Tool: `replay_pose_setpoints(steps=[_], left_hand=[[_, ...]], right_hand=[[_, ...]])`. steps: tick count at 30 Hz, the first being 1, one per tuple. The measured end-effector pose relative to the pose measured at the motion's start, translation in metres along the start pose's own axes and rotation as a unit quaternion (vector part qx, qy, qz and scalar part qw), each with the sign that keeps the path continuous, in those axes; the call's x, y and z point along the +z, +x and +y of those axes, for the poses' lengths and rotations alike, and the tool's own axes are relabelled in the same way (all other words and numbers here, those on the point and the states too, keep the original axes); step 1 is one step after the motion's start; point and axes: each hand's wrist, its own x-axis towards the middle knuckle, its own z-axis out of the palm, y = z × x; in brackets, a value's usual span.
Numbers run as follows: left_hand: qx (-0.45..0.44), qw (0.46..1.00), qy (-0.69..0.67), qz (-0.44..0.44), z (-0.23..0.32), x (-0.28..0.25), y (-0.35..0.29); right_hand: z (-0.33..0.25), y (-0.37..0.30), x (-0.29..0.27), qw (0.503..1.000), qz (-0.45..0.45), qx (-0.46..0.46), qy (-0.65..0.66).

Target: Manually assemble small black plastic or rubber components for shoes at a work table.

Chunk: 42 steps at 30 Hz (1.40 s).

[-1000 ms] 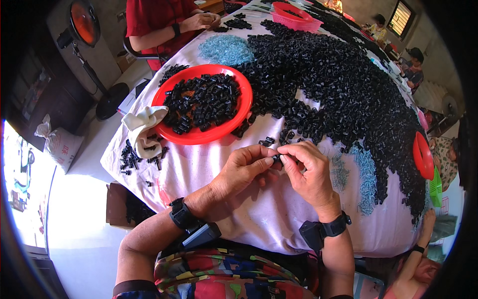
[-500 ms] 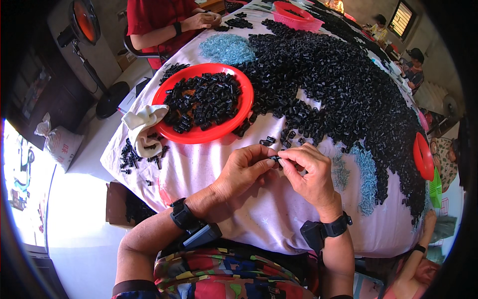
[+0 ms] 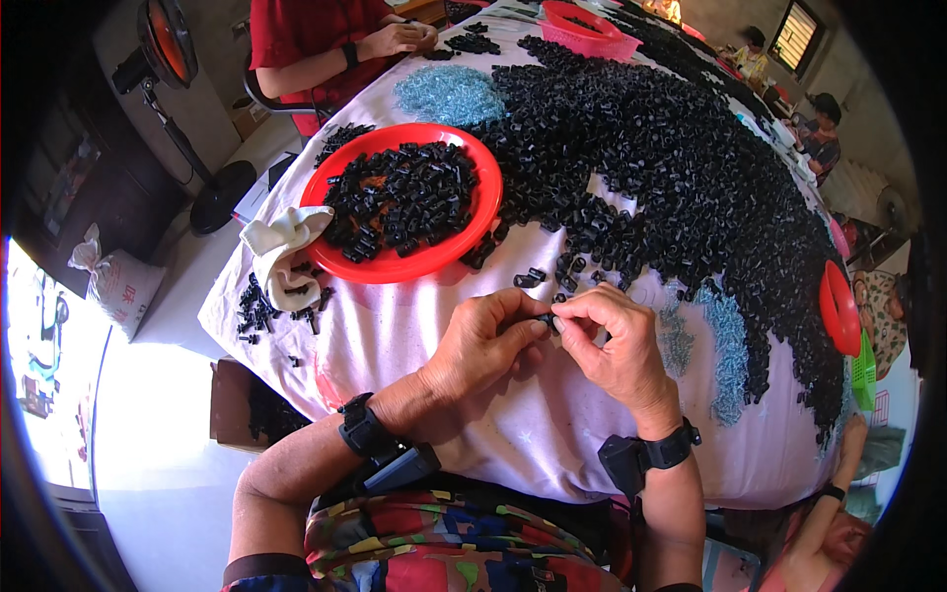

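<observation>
Over the near edge of the cloth, my left hand [image 3: 483, 340] pinches a small black plastic part [image 3: 546, 319] between thumb and fingers. My right hand [image 3: 614, 340] meets it there, thumb and forefinger pressed together at the part's right end. Whatever lies between the right fingertips is too small to make out. A few loose black parts [image 3: 530, 278] lie just beyond my fingers. Beyond them spreads a big heap of similar black parts [image 3: 641, 148]. To the left stands a red plate [image 3: 483, 222] filled with black parts.
A whitish cloth glove [image 3: 279, 252] lies against the plate, beside scattered thin black pieces [image 3: 258, 311]. Small clear-blue pieces lie in piles [image 3: 451, 96] [image 3: 725, 360]. A person in red [image 3: 326, 59] works at the far left side. A pedestal heater [image 3: 170, 49] stands on the floor.
My hands stay almost in place. The fingertips have closed in slightly around the black part, so less of it shows.
</observation>
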Motion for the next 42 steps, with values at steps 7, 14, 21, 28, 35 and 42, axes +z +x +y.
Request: replay_pose_setpoints(steps=[7,14,21,28,35,42], left_hand=[[0.066,0.997,0.040,0.010,-0.015,0.001,0.003],[0.015,0.999,0.031,0.020,-0.007,0.004,0.001],[0.022,0.999,0.025,0.002,-0.006,0.004,0.005],[-0.015,0.999,-0.008,-0.030,-0.004,-0.005,0.007],[0.037,0.998,-0.036,-0.031,-0.017,-0.007,0.016],[0.020,0.997,-0.057,-0.046,-0.010,-0.007,0.015]], right_hand=[[0.000,-0.001,-0.002,1.000,-0.015,-0.001,-0.002],[-0.001,-0.004,0.006,0.983,0.009,0.147,0.112],[-0.002,0.000,-0.002,0.997,-0.009,0.075,0.015],[0.000,-0.001,0.001,0.999,-0.007,-0.010,-0.046],[-0.003,0.003,0.005,0.993,-0.003,-0.066,-0.096],[0.001,0.001,0.008,0.992,0.015,-0.074,-0.104]])
